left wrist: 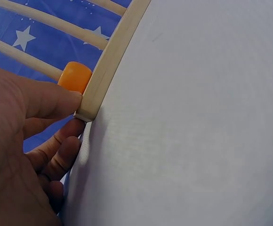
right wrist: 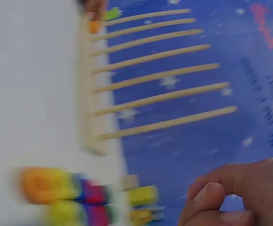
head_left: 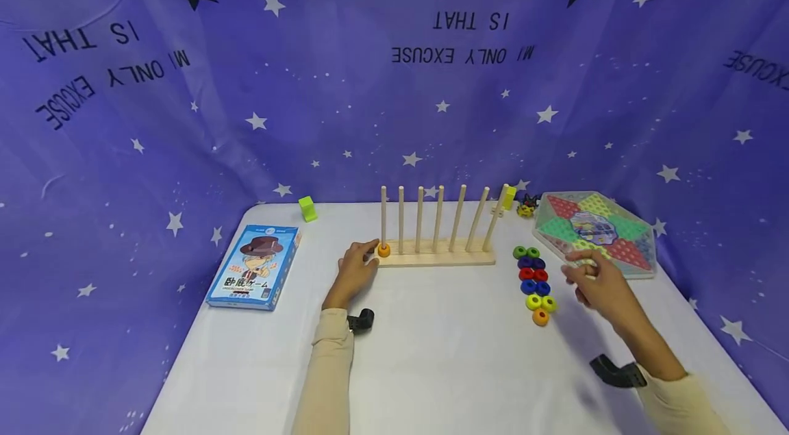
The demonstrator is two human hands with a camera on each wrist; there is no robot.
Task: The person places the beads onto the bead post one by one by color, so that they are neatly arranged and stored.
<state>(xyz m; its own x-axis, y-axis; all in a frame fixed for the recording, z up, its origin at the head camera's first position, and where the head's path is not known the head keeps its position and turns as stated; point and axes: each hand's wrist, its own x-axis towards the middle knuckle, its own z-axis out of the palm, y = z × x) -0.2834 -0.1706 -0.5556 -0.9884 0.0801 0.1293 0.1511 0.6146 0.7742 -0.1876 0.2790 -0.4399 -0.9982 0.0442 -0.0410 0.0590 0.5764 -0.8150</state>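
A wooden peg stand (head_left: pixel 440 258) with a row of upright rods stands toward the back of the table. One orange bead (head_left: pixel 384 250) sits at the foot of its leftmost rod. My left hand (head_left: pixel 355 272) grips the left end of the base; in the left wrist view the thumb (left wrist: pixel 56 100) lies along that end, beside the bead. To the right, my right hand (head_left: pixel 600 284) hovers with fingers loosely bent and nothing in them. Left of it lie paired beads in green, dark blue, red, blue (head_left: pixel 535 288) and yellow (head_left: pixel 541 303), with a single orange one (head_left: pixel 540 316) nearest me.
A blue game box (head_left: pixel 254 267) lies at the left, near a green block (head_left: pixel 307 209). Behind the right hand is a hexagonal Chinese checkers board (head_left: pixel 594 229). A yellow block (head_left: pixel 509 198) and a small figure (head_left: pixel 527 206) stand at the back edge, before a purple star-printed cloth.
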